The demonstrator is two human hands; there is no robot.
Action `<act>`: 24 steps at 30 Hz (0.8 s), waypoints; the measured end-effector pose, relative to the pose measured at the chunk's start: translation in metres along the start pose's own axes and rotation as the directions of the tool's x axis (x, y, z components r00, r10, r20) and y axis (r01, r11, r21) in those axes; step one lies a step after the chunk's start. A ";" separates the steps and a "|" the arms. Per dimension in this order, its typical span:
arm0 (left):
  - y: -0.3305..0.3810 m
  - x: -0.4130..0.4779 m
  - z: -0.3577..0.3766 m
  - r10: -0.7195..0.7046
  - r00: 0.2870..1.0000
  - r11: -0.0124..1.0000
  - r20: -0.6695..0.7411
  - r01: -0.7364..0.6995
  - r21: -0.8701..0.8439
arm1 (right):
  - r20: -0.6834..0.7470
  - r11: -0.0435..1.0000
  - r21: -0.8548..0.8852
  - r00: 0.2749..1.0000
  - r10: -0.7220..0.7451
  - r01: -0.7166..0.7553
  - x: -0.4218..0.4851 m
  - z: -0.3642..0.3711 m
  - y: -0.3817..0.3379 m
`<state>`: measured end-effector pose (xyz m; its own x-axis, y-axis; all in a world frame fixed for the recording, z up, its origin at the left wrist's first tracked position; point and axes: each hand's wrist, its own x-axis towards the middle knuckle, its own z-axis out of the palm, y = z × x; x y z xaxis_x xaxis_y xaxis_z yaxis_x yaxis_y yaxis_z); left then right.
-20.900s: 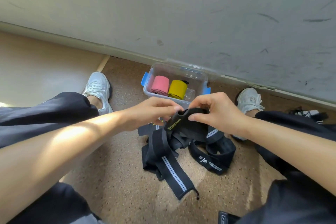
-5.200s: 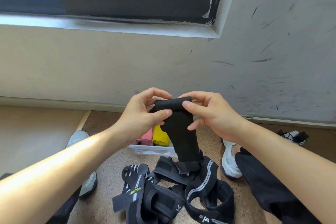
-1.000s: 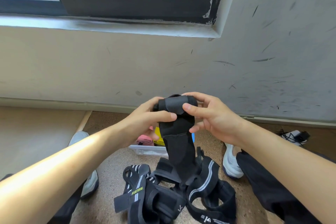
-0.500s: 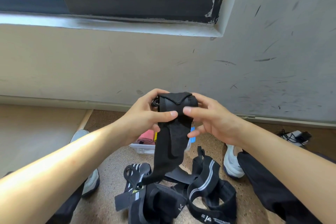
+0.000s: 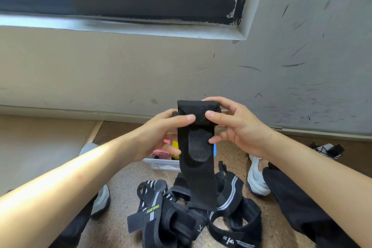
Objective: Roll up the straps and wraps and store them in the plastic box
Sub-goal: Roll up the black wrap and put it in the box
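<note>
Both hands, left hand and right hand, pinch a half-rolled black wrap between thumbs and fingertips (tail hanging below); next, likely, winding the remainder tight.

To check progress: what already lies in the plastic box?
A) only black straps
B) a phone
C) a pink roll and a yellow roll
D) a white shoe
C: a pink roll and a yellow roll show in the plastic box, partly behind the black wrap.
</note>
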<state>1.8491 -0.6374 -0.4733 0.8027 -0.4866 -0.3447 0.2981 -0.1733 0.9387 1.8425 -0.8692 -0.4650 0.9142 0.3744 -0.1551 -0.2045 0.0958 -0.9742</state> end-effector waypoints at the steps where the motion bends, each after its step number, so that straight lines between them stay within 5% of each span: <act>1: 0.000 0.000 0.000 -0.005 1.000 1.000 0.000 0.005 -0.005 | -0.008 1.000 -0.022 1.000 -0.013 0.013 0.000 0.000 0.001; 10: 0.000 0.002 0.004 0.074 0.988 0.992 -0.137 -0.088 -0.095 | 0.000 0.961 -0.240 0.990 -0.144 0.140 -0.004 0.004 0.006; 18: -0.001 0.003 0.006 0.203 0.958 0.973 -0.200 -0.221 -0.069 | 0.057 0.989 -0.097 0.992 0.117 -0.111 -0.001 0.003 0.005; 24: -0.003 0.004 0.008 0.234 0.947 0.972 -0.221 -0.232 0.032 | 0.028 0.996 -0.035 0.996 0.083 -0.082 0.001 0.002 0.005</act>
<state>1.8470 -0.6460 -0.4769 0.9440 -0.3117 -0.1084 0.0868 -0.0824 0.9928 1.8413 -0.8663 -0.4696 0.8841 0.4066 -0.2303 -0.2658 0.0322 -0.9635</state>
